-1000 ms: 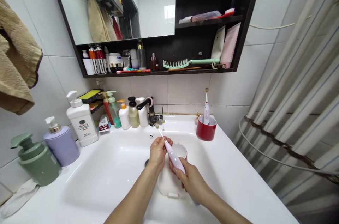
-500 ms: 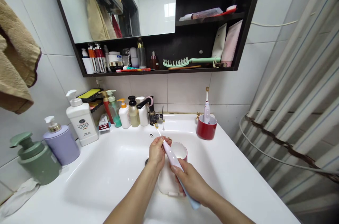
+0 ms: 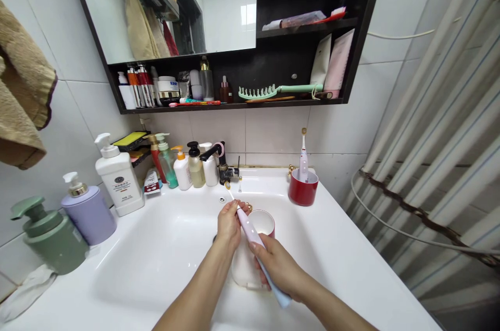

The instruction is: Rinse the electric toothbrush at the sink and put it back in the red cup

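Note:
An electric toothbrush [image 3: 250, 229] with a pink-and-blue handle slants across the sink, its bristle head pointing up and left. My right hand [image 3: 277, 263] is closed round the lower handle. Near the neck, my left hand [image 3: 229, 222] is closed with its fingers around the toothbrush's upper end. Below the hands, inside the white sink [image 3: 164, 247], are a red cup [image 3: 263, 220] with a white inside and a pale, rounded container [image 3: 248, 268], both partly covered by my right hand and the handle.
A black faucet [image 3: 221, 161] stands behind the sink. At the right back corner, a red cup [image 3: 302, 193] holds another electric toothbrush [image 3: 303, 156]. Several pump bottles [image 3: 123, 180] line the left and back edges. A dark mirror cabinet [image 3: 230, 108] overhangs the back.
The view has shifted very slightly. Both hands keep their hold on the toothbrush, with hardly any movement relative to the sink.

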Tool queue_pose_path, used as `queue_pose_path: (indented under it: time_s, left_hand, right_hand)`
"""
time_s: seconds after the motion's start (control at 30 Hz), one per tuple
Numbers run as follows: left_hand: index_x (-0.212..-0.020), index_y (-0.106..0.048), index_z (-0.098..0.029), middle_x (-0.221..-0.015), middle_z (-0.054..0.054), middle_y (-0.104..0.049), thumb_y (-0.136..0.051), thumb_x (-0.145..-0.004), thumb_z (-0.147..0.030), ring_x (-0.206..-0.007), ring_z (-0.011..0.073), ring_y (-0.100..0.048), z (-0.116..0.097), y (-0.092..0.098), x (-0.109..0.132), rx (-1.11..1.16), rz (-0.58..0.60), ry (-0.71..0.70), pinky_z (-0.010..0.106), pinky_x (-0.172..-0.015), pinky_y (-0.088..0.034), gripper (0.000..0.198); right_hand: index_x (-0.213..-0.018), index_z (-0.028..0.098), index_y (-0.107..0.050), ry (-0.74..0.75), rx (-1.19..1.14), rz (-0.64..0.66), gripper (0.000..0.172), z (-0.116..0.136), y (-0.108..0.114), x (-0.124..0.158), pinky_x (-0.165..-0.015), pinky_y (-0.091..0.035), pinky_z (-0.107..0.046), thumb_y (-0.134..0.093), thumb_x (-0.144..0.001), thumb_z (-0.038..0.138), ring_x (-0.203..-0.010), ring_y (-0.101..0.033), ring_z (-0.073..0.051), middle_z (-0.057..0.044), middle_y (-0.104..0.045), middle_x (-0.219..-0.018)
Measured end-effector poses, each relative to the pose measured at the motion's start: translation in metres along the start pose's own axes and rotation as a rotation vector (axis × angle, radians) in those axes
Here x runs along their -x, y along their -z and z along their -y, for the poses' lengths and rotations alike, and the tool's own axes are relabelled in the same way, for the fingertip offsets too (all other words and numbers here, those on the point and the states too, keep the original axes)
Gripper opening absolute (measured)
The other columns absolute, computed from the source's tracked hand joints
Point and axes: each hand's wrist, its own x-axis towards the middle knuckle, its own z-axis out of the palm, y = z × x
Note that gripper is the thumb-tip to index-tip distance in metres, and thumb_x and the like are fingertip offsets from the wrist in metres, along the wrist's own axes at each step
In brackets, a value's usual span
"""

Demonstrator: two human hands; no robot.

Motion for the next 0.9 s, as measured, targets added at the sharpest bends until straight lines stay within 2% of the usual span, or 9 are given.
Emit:
queue_pose_path:
  time_s: [0.07,0.2,0.37,0.5,0.67,0.8,0.9]
  left_hand:
    - [-0.059,-0.048,-0.012,-0.05,0.0,-0.053,-0.045,-0.064,-0.008,-0.047,0.0081,-0.053,-0.0003,0.0001,-0.0007,0.004,-0.011,-0.001,0.022,-0.056,-0.044,0.008]
    - [-0.059,-0.048,-0.012,-0.049,0.0,-0.053,-0.044,-0.065,-0.008,-0.047,0.0083,-0.053,-0.0001,0.0001,-0.0015,0.026,-0.014,-0.014,0.022,-0.056,-0.044,0.008]
    - [-0.059,-0.048,-0.012,-0.05,0.0,-0.052,-0.045,-0.065,-0.008,-0.046,0.0075,-0.052,0.0,0.0008,-0.0016,0.011,-0.037,0.003,0.02,-0.052,-0.042,0.008]
    - [-0.06,-0.048,-0.012,-0.049,0.0,-0.052,-0.046,-0.065,-0.009,-0.047,0.0077,-0.052,0.0012,0.0023,-0.0037,0.015,-0.036,-0.009,0.021,-0.054,-0.042,0.007]
    - [-0.059,-0.048,-0.012,-0.05,0.0,-0.052,-0.045,-0.065,-0.009,-0.046,0.0077,-0.052,0.002,0.0033,-0.0056,0.003,-0.054,0.001,0.022,-0.054,-0.043,0.007]
    - [-0.06,-0.048,-0.012,-0.05,0.0,-0.053,-0.044,-0.065,-0.008,-0.047,0.0077,-0.052,0.0022,0.0032,-0.006,0.002,-0.053,-0.001,0.021,-0.053,-0.042,0.008]
    - [-0.06,-0.048,-0.012,-0.05,0.0,-0.052,-0.043,-0.066,-0.009,-0.047,0.0075,-0.052,0.0027,0.0032,-0.0063,0.0,-0.066,0.004,0.021,-0.053,-0.042,0.009]
  right_hand:
    - [-0.07,0.019,-0.033,-0.028,-0.011,0.021,0.02,0.0011,-0.0002,0.0003,-0.031,-0.031,-0.016,-0.027,-0.074,0.037,-0.034,-0.039,-0.004,0.004,-0.04,-0.057]
    - [-0.067,0.018,-0.034,0.03,0.137,-0.083,0.016,0.0017,0.0008,0.0008,-0.03,-0.029,-0.016,-0.032,-0.072,0.033,-0.033,-0.038,-0.004,0.004,-0.04,-0.053]
    - [-0.073,0.019,-0.032,-0.068,-0.113,0.084,0.022,0.003,0.0009,0.0019,-0.03,-0.031,-0.017,-0.025,-0.073,0.04,-0.033,-0.038,-0.004,0.005,-0.04,-0.056]
    - [-0.068,0.018,-0.033,0.005,0.094,-0.043,0.018,0.0021,0.0003,0.0018,-0.03,-0.03,-0.016,-0.031,-0.072,0.036,-0.032,-0.038,-0.004,0.004,-0.041,-0.055]
    - [-0.071,0.019,-0.032,-0.044,0.014,0.034,0.019,0.0023,0.0009,0.0021,-0.029,-0.031,-0.017,-0.025,-0.073,0.037,-0.033,-0.039,-0.004,0.004,-0.041,-0.058]
    - [-0.067,0.018,-0.033,0.014,0.195,-0.077,0.015,0.0028,0.0018,0.0014,-0.03,-0.03,-0.017,-0.03,-0.072,0.032,-0.032,-0.038,-0.005,0.003,-0.041,-0.056]
    - [-0.068,0.019,-0.032,-0.005,0.132,-0.021,0.015,0.0036,0.0019,0.0017,-0.029,-0.03,-0.017,-0.028,-0.073,0.032,-0.033,-0.039,-0.005,0.003,-0.041,-0.057]
